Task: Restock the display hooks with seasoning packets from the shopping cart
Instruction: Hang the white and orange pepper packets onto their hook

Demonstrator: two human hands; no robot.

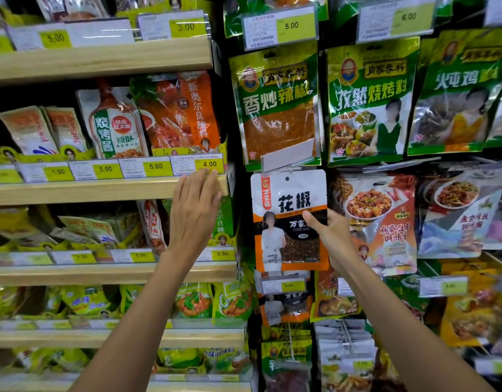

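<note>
1. Pepper pkt (289,222): 1, white-orange, held upright, top just under clear tag flap (290,154).
2. R hand (336,239): pinches pkt's right edge, thumb on front.
3. L hand (194,213): released, fingers straight, holds nothing, by 4.00 tag (209,164).
4. Green pkts (275,108): 3 in row above, leftmost over pepper pkt.

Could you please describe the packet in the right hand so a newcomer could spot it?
Find the hook wall right of the wooden shelves. In its leftmost column, just below the green chilli packet, is the packet the right hand pinches. Unlike its colourful neighbours, its top is white with bold black characters.
</note>
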